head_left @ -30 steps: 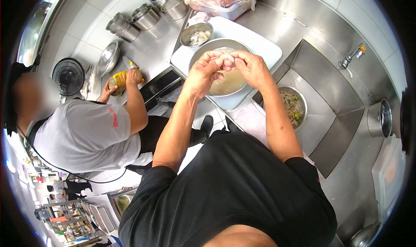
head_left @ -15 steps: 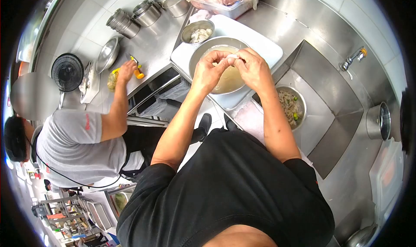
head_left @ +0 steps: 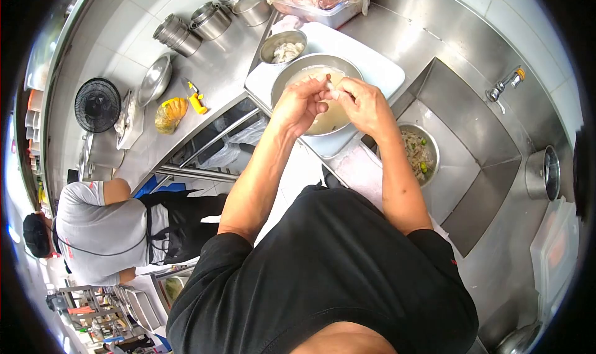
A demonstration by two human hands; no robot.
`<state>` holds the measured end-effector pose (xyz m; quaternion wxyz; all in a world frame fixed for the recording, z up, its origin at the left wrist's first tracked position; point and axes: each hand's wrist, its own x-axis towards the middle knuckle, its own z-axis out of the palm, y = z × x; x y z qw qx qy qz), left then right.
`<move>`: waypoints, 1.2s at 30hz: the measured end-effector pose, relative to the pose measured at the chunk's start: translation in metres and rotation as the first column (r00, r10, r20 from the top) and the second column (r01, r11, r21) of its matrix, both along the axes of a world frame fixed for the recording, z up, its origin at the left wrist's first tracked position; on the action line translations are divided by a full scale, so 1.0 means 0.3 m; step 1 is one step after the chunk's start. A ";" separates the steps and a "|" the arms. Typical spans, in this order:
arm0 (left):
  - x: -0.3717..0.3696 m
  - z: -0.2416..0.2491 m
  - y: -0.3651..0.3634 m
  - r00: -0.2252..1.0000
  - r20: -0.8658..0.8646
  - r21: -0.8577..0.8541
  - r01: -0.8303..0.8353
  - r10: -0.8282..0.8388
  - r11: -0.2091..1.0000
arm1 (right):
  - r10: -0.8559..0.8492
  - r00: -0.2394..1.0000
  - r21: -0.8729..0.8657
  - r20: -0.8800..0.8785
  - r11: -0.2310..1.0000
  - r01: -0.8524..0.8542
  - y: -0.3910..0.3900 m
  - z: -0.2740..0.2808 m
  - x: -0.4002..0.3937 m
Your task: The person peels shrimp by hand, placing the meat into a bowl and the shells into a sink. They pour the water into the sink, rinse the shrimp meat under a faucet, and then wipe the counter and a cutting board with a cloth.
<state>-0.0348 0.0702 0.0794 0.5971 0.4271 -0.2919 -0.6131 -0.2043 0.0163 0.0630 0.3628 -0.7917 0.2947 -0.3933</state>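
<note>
A steel worktop (head_left: 223,62) runs along the tiled wall, carrying stacked pots (head_left: 211,22), a bowl leaning on its side (head_left: 154,81), a squash (head_left: 171,116) and a yellow-handled knife (head_left: 197,103). To the right are a sink (head_left: 452,186), with a bowl of food (head_left: 422,132) in it, and a tap (head_left: 506,86). A white board (head_left: 380,65) bears the big bowl (head_left: 280,86) of cloudy liquid and a small bowl (head_left: 270,43) of pale pieces. Over the big bowl, the left hand (head_left: 301,104) and right hand (head_left: 365,106) pinch a small pale piece (head_left: 330,86) between their fingertips.

A second ago a co-worker (head_left: 108,220) had both hands at the squash; now it lies unheld and they stand farther off, turned away. The person's hands remain above the big bowl, the left fingers looser than half a second ago.
</note>
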 end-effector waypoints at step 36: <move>0.165 -0.104 -0.089 0.401 0.822 0.351 0.203 -0.405 0.914 | -0.084 0.982 -0.242 -0.172 0.970 0.041 -0.039 -0.058 -0.144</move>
